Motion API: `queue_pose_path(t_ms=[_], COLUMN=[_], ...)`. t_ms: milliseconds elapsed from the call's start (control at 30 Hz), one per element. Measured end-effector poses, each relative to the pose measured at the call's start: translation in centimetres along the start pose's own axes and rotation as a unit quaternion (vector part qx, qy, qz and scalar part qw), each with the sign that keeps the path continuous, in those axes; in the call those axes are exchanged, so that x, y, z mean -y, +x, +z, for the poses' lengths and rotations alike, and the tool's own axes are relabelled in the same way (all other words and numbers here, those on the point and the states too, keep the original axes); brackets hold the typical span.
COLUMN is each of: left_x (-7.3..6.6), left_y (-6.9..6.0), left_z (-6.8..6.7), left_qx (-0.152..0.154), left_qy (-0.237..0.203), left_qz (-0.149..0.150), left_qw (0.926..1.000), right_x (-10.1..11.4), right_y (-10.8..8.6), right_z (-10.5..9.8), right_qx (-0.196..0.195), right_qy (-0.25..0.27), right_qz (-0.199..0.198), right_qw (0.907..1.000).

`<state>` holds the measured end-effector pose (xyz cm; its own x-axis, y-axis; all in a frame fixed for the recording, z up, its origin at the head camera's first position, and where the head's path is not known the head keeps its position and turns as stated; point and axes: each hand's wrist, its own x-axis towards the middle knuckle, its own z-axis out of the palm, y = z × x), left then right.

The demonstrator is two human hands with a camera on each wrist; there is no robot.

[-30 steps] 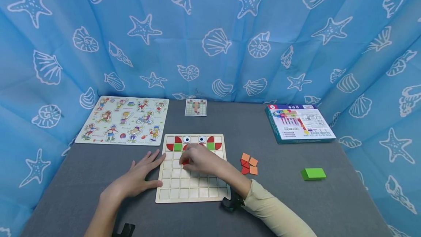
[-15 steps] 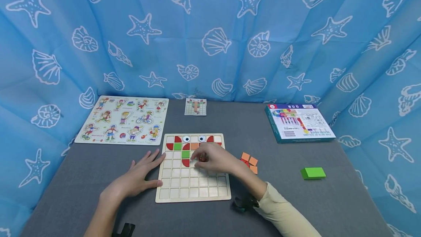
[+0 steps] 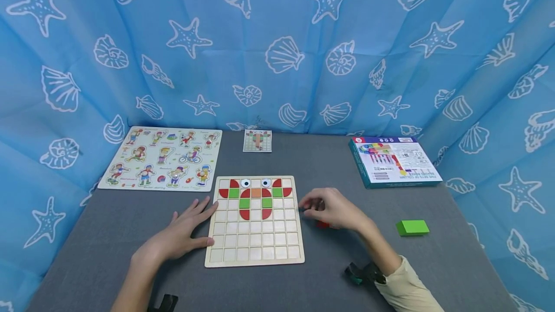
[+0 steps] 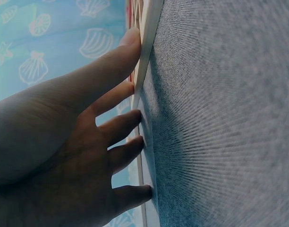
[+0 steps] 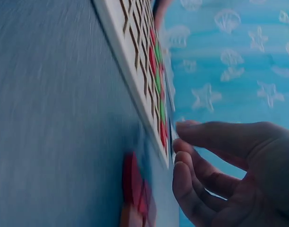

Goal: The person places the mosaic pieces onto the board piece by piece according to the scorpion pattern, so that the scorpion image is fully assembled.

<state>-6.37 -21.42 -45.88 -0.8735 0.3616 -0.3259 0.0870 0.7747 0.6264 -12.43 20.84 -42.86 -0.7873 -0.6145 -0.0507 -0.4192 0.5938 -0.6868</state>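
Observation:
The wooden grid board lies flat with red, green, orange and eye pieces in its upper rows; two red quarter-round pieces sit below two green squares. My left hand has its fingers spread, thumb and forefinger touching the board's left edge, also seen in the left wrist view. To the right of the board, my right hand hovers over the loose pieces, fingers bent and holding nothing visible. A red piece shows under it. In the right wrist view, red pieces lie beneath the hand.
A puzzle board with figures lies at the back left. Behind the grid board is a small pattern card. A boxed set lies at the back right, and a green block is on the right. A blue curtain stands behind.
My right hand has moved right, off the board to the loose pieces. A second red quarter-round piece now shows in the grid. My left hand has stayed at the edge.

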Motion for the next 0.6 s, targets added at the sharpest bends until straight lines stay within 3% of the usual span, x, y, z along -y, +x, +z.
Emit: queue_pose_path(t_ms=[200,367,600], left_x=[0.3,0.5,1.8], left_y=[0.1,0.3,0.8], left_z=[0.1,0.1,0.8], left_qx=[0.001,0.003,-0.006], left_qy=[0.007,0.005,0.009], left_qz=[0.0,-0.003,0.0], left_qw=[1.0,1.0,0.9999], right_x=[-2.1,-3.2,-3.8], right_y=[-1.5,-1.7,-1.3], right_z=[-1.5,-2.0,-2.4], right_qx=[-0.034,-0.017,0.008], right_qy=[-0.041,-0.048,-0.029], right_qz=[0.044,0.062,0.089], right_qw=[0.9976,0.9968,0.9956])
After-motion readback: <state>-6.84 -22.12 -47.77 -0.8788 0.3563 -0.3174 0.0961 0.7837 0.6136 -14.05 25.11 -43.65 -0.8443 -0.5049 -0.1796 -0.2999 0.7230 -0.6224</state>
